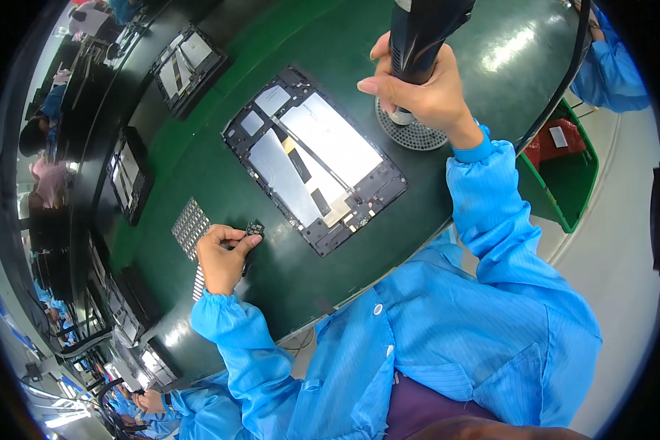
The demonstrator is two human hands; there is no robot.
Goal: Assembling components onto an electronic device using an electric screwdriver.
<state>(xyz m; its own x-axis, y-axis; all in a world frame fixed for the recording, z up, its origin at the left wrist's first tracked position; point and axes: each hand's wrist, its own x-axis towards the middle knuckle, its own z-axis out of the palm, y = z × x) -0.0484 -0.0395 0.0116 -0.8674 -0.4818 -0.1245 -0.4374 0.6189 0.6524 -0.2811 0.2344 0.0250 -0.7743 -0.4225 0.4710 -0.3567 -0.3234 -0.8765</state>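
My right hand (pixel 440 95) is wrapped round a thick black power tool that looks like an electric screwdriver (pixel 412 55). Its lower end stands over a round grey plate full of small holes (pixel 418 138). Between thumb and fingers of my left hand (pixel 221 257) is a small dark electronic part (pixel 254 229), held just above the bench. An opened tablet (pixel 330 136) lies between my two hands, its silver plates, black frame and ribbon cable showing. Beside my left hand lies a sheet with rows of small parts (pixel 190 222), partly covered by that hand.
More opened tablets (pixel 187 66) stand along the far left of the green bench (pixel 293 282). At the right, a green bin (pixel 557 194) holds something red. A black cable (pixel 557 95) hangs down at the right. Other people in blue sleeves (pixel 612 73) are at the edges.
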